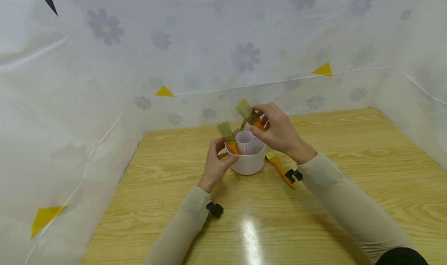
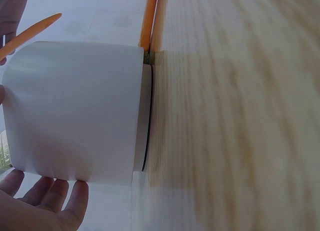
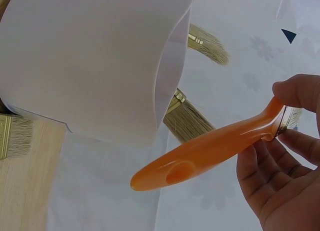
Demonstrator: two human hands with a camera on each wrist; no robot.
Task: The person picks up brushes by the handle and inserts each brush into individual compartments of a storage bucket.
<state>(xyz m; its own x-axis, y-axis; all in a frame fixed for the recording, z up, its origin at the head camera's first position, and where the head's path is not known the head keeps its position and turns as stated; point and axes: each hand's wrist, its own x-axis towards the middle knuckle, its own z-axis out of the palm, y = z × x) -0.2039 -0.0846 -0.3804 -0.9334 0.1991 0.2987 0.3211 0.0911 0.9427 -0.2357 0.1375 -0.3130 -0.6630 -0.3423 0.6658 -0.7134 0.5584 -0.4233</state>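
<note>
"Where was the orange-handled brush (image 3: pixel 200 151)?"

"It was held above the white holder (image 1: pixel 248 166), pinched near its bristles by the fingers of the right hand (image 1: pixel 279 131)."

"And the left hand (image 1: pixel 214 166)?"

"The holder's left side was gripped by its fingers."

"Were other brushes seen?"

"A left brush (image 1: pixel 228 135) and a far brush (image 1: pixel 242 124) were stood bristles-up in the holder; a loose brush (image 1: pixel 277 166) was laid on the surface (image 1: pixel 167 179), just right of the holder."
</note>
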